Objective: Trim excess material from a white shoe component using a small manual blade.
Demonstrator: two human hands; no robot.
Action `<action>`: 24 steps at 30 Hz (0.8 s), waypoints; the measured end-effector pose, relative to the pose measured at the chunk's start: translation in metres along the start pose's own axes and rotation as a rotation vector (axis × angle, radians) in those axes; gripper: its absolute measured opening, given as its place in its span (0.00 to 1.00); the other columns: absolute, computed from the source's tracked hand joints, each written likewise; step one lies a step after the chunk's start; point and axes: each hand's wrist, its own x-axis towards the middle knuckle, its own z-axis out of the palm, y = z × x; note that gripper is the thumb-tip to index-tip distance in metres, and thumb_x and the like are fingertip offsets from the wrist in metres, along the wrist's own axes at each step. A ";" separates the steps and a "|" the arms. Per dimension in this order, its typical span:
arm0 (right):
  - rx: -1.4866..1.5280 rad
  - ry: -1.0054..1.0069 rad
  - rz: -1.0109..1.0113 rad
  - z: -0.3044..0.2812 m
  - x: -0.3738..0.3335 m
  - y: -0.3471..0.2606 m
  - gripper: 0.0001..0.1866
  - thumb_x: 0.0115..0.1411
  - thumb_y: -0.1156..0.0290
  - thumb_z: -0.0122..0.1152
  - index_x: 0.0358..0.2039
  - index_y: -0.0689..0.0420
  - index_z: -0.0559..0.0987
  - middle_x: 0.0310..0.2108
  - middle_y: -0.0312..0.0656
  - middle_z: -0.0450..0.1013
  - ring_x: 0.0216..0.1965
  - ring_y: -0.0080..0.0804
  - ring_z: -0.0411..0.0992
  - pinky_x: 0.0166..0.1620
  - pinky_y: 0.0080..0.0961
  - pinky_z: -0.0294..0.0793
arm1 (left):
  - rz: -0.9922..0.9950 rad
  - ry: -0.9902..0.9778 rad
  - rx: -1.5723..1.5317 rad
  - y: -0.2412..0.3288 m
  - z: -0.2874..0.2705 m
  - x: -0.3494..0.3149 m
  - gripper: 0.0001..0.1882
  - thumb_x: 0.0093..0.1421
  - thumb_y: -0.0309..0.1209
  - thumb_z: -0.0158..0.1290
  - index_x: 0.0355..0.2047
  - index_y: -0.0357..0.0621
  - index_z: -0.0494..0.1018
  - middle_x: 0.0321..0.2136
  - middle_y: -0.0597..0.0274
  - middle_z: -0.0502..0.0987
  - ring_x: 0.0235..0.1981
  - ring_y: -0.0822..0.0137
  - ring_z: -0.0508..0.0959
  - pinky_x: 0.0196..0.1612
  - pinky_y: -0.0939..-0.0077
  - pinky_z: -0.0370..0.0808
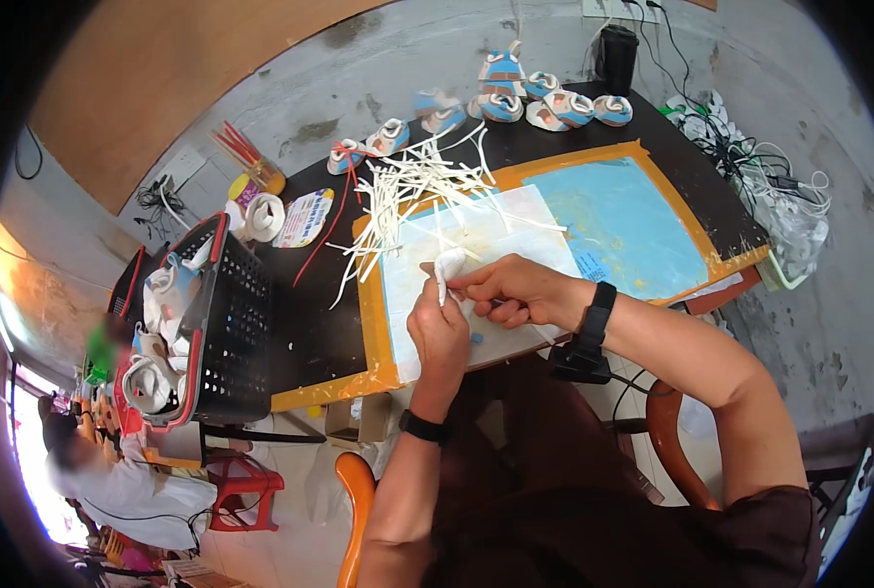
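Over the near part of a white sheet (515, 208) on the table, my left hand (439, 328) is closed around a small white piece (450, 263), soft-looking and upright. Its exact kind is hard to make out, since fingers cover its lower part. My right hand (520, 291) is beside it with fingers curled and pinched against the piece. Whether those fingers also grip something smaller cannot be seen. Just beyond both hands lies a loose pile of narrow white strips (412, 191), some reaching onto the sheet.
Small blue, white and brown shoes (503, 106) line the table's back edge. At left, a black basket (236, 323) holds more shoes. A blue sheet (633, 230) bordered by orange tape lies right. Tangled cables (765, 162) hang beyond. A person (133, 490) sits at far left.
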 end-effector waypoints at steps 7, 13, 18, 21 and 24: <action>-1.329 0.393 -0.780 0.021 0.000 0.027 0.10 0.47 0.77 0.55 0.32 0.59 0.77 0.25 0.53 0.74 0.33 0.55 0.72 0.38 0.44 0.69 | -0.096 -0.012 0.030 0.005 -0.003 -0.001 0.13 0.55 0.19 0.41 0.39 0.33 0.72 0.22 0.41 0.74 0.25 0.41 0.76 0.28 0.57 0.71; -0.467 0.073 -0.203 -0.007 -0.004 0.001 0.14 0.57 0.73 0.56 0.45 0.57 0.78 0.24 0.39 0.73 0.19 0.24 0.66 0.21 0.23 0.62 | -0.120 0.007 0.010 0.010 -0.002 0.000 0.08 0.58 0.21 0.43 0.35 0.33 0.72 0.21 0.44 0.76 0.24 0.45 0.78 0.27 0.62 0.72; -0.497 0.040 -0.363 -0.012 -0.003 0.012 0.19 0.58 0.70 0.59 0.50 0.56 0.77 0.24 0.36 0.73 0.19 0.19 0.63 0.20 0.19 0.60 | -0.106 0.035 -0.029 0.011 -0.003 0.000 0.06 0.58 0.22 0.44 0.31 0.33 0.71 0.17 0.49 0.73 0.18 0.59 0.72 0.23 0.66 0.68; -0.955 0.273 -0.897 -0.007 0.008 0.024 0.10 0.54 0.72 0.58 0.36 0.62 0.80 0.23 0.49 0.75 0.21 0.40 0.72 0.27 0.32 0.71 | -0.089 0.015 0.024 0.010 0.000 0.001 0.06 0.57 0.20 0.43 0.31 0.34 0.71 0.19 0.46 0.75 0.20 0.47 0.76 0.24 0.61 0.70; -1.425 0.331 -0.906 0.003 0.009 0.025 0.12 0.53 0.69 0.59 0.38 0.60 0.79 0.24 0.52 0.74 0.22 0.46 0.71 0.30 0.34 0.70 | -0.111 0.029 0.040 0.008 -0.003 0.000 0.06 0.57 0.20 0.43 0.32 0.34 0.71 0.18 0.44 0.73 0.19 0.46 0.74 0.23 0.60 0.68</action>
